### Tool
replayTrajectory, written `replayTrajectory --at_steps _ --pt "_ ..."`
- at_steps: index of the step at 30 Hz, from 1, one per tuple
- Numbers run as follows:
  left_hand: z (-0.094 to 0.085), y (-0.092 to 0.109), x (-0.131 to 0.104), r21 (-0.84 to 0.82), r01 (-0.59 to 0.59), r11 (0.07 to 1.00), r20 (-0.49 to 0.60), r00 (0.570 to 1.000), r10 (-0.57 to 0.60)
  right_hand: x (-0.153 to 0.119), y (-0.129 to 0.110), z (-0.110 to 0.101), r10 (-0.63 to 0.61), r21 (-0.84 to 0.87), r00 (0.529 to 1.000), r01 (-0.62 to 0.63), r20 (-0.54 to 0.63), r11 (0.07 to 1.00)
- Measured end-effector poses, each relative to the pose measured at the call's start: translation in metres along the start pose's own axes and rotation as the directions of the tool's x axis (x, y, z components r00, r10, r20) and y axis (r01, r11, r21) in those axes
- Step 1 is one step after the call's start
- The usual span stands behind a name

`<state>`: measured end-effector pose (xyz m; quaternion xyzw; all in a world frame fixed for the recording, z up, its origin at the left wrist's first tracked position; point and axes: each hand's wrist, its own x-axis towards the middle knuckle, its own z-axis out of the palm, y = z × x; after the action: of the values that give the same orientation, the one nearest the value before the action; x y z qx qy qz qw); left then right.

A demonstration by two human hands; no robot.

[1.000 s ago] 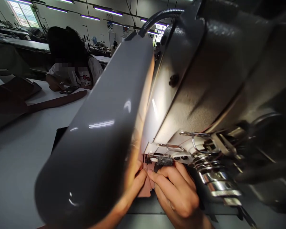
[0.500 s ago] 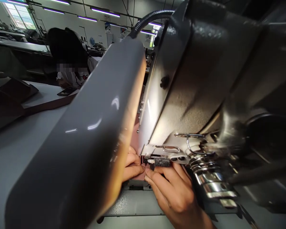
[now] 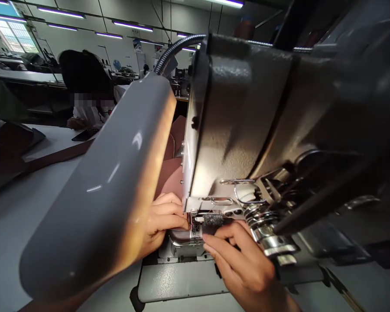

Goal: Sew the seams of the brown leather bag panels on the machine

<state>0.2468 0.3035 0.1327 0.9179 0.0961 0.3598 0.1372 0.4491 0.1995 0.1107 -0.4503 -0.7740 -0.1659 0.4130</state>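
A sewing machine (image 3: 234, 117) fills the middle and right, its presser foot (image 3: 196, 225) low over the metal bed. Left of the foot, my left hand (image 3: 162, 219) is closed on dusty-pink fabric (image 3: 173, 177), with its fingertips beside the needle area. The fabric runs back behind the machine head. On the other side, my right hand (image 3: 243, 255) has thumb and forefinger pinched together just right of the foot. Whatever sits in that pinch is too small or hidden to make out. A grey lamp (image 3: 100, 186) partly covers my left wrist.
A person (image 3: 87, 86) sits across the white table (image 3: 55, 173), with a phone (image 3: 84, 134) nearby. Brown material (image 3: 6, 147) lies at the left. Scissors or tweezers-like metal (image 3: 342, 288) rest at lower right. Thread-tension discs (image 3: 263, 225) project near my right hand.
The view has shifted, so the machine and lamp appear farther left. The pink fabric has gone from in front of the foot, baring the metal bed. My left hand shows more fully, fingertips farther from the right hand's.
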Motion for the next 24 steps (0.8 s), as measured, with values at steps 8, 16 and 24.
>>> replayTrajectory --at_steps 8,16,24 --pt "0.000 0.007 0.012 0.039 -0.032 0.999 -0.121 0.992 0.037 -0.046 0.019 -0.011 0.387 -0.112 0.838 -0.374 0.385 0.921" --pt "0.033 0.032 -0.032 0.162 -0.051 0.985 -0.119 0.990 0.071 -0.090 0.020 0.017 0.634 -0.298 0.449 -0.614 0.630 0.731" --pt "0.115 0.055 -0.064 -0.284 0.668 0.688 0.245 0.744 -0.621 -0.111 0.013 0.029 0.579 -0.039 0.578 -0.687 0.575 0.725"
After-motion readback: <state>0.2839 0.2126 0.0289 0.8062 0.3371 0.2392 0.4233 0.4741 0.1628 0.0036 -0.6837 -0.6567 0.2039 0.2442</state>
